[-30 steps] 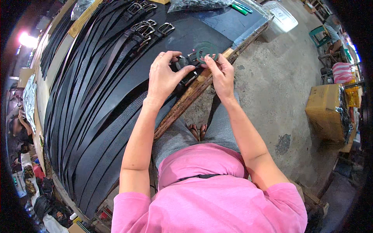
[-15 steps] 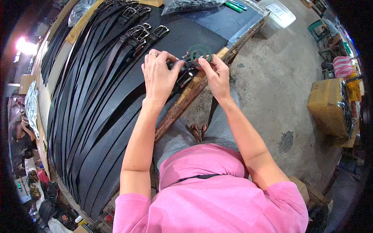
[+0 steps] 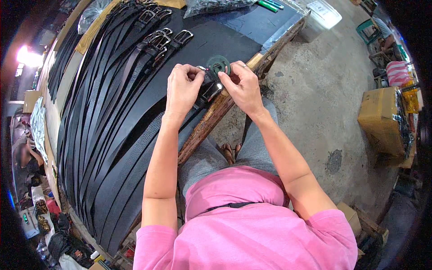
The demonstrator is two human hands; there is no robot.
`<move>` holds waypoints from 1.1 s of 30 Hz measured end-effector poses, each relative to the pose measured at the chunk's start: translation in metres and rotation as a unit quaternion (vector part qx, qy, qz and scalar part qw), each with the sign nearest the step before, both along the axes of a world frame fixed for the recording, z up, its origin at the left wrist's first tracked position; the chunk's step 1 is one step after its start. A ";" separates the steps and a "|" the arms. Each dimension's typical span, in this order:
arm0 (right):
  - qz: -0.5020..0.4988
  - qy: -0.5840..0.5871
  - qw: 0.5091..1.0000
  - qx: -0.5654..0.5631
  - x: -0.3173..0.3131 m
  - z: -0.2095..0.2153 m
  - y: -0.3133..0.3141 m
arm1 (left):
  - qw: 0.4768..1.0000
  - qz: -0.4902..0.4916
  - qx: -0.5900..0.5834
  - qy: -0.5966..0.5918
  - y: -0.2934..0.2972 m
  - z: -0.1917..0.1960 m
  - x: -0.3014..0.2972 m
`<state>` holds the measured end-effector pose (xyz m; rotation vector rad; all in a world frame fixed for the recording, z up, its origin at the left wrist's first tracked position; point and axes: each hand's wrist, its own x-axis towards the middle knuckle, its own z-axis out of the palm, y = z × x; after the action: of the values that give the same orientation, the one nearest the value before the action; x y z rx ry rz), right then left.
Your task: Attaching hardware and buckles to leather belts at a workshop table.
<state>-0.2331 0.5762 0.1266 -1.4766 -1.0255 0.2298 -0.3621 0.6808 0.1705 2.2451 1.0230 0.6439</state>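
In the head view, our right hand (image 3: 245, 90) pinches the green disc (image 3: 218, 59) just inside the wooden edge (image 3: 202, 128). Our left hand (image 3: 183, 87) is curled beside it; we cannot tell what it pinches. Rightward, grey floor (image 3: 306, 99) stretches toward the carton (image 3: 380, 117).

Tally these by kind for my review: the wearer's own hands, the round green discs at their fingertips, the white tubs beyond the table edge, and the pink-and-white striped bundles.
Own hands: 2 (left hand, right hand)
Round green disc: 1
White tub: 1
Striped bundle: 1
Total: 5
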 end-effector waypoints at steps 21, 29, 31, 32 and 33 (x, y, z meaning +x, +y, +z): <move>0.070 0.056 0.996 -0.021 0.002 0.004 -0.012 | 0.991 -0.073 -0.060 -0.099 -0.001 0.001 -0.024; 0.097 -0.040 0.995 0.003 0.001 0.001 -0.013 | 0.989 -0.096 -0.046 -0.104 -0.004 -0.002 -0.031; 0.103 -0.019 0.995 -0.003 -0.001 0.005 -0.014 | 0.990 -0.098 -0.041 -0.091 -0.004 0.000 -0.031; 0.103 -0.019 0.994 -0.003 -0.001 0.005 -0.013 | 0.990 -0.098 -0.041 -0.092 -0.004 0.000 -0.032; 0.105 -0.019 0.994 -0.001 -0.002 0.005 -0.013 | 0.990 -0.095 -0.044 -0.091 -0.004 0.000 -0.031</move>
<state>-0.2347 0.5629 0.1312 -1.3784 -1.2133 0.3542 -0.3935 0.6772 0.1703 2.1313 0.7250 0.6916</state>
